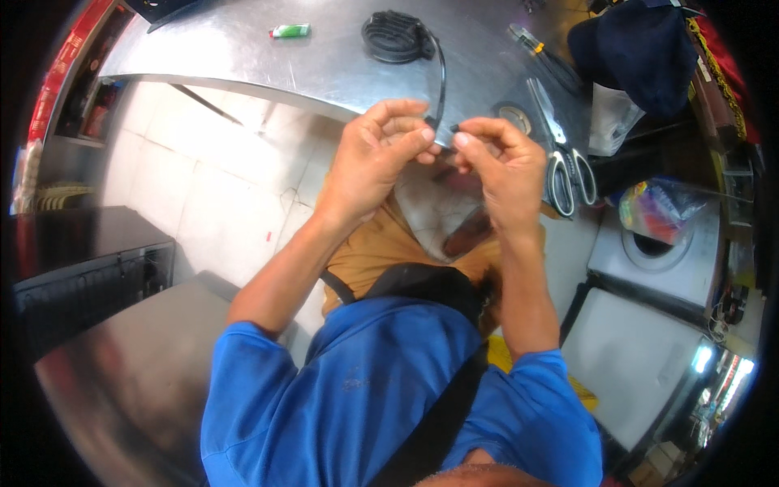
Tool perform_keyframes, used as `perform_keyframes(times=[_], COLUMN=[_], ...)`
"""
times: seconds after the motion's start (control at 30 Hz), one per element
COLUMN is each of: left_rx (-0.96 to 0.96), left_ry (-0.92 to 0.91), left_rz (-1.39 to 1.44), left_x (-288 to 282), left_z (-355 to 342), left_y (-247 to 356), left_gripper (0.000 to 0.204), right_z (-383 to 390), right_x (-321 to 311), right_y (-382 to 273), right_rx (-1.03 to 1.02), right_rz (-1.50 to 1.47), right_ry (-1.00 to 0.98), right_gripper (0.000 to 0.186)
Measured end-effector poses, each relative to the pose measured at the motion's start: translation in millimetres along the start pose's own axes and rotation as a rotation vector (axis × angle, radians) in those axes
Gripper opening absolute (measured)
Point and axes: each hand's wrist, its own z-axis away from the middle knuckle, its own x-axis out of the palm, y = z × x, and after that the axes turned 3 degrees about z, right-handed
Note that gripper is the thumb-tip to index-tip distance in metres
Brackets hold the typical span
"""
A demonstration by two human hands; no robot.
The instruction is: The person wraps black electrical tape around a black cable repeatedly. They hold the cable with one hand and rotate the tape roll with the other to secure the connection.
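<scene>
Just past the front edge of the metal table (324, 69), my two hands are close together. My left hand (365, 162) is closed, thumb against fingers, on the end of a black cable (442, 73). That cable runs back to a coiled bundle (393, 39) lying on the tabletop. Between the thumb and forefinger of my right hand (511, 170) is a small black piece (455, 128), too small to name. A narrow gap separates it from my left fingertips. The gripped cable end is mostly hidden by my fingers.
Scissors (558, 138) with white-rimmed handles lie right of my right hand, beside a tape roll (514, 119). Behind them is a yellow-and-black handled tool (531, 45). A green-and-white tube (290, 31) lies farther left. A dark blue cloth item (637, 57) and a white appliance (600, 357) are at right.
</scene>
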Motion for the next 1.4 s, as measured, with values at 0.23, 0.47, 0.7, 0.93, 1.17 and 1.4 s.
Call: perform_keyframes(times=[0.23,0.47,0.7,0.93,1.17,1.4], left_rx=[0.154,0.261,0.265,0.448,0.739,0.701], left_ry=[0.095,0.154,0.152,0.205,0.307,-0.198], left_rz=[-0.029,-0.159,-0.273,-0.568,-1.098,-0.879], left_x=[1.2,5.2,6.8,5.2,8.2,60.0], left_z=[3.9,13.2,14.3,22.6,27.5,-1.1], left_y=[-9.4,-19.4,-16.7,-26.1,-12.6,-11.4], left_gripper=[0.034,0.031,0.033,0.033,0.035,0.04], right_z=[2.4,-1.5,13.9,15.6,-7.0,7.5], right_x=[-0.1,-4.7,-19.8,-54.7,-91.1,-100.6], right_y=[0.2,-1.2,1.0,-15.1,-41.6,-38.2], right_rx=[-0.049,-0.036,-0.172,-0.384,-0.591,-0.525], right_rz=[0.001,0.032,0.244,0.667,0.938,1.002], right_ry=[0.034,0.015,0.06,0.141,0.063,0.072], right_gripper=[0.01,0.009,0.013,0.011,0.014,0.013])
